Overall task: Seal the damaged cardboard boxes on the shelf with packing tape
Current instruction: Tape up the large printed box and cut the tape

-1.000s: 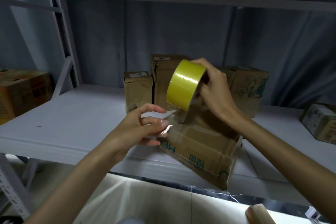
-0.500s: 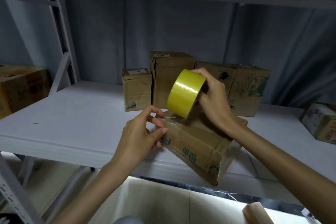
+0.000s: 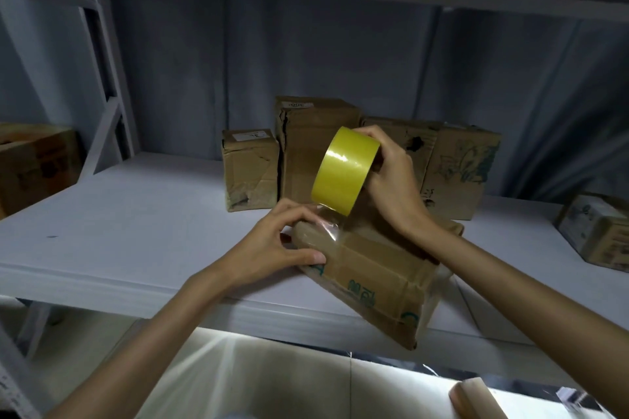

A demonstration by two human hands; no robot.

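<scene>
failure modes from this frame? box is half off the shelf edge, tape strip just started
1. The front box overhangs the shelf edge; pressing down could tip it off.
2. The clear strip between the tape roll and the left hand looks crinkled, so it may wrinkle or fold onto itself.

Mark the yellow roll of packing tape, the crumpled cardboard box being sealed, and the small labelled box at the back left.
Yellow roll of packing tape [image 3: 343, 173], head view, outer glossy band.
Crumpled cardboard box being sealed [image 3: 374, 279], head view, front face.
Small labelled cardboard box [image 3: 250, 173], head view, front face.
</scene>
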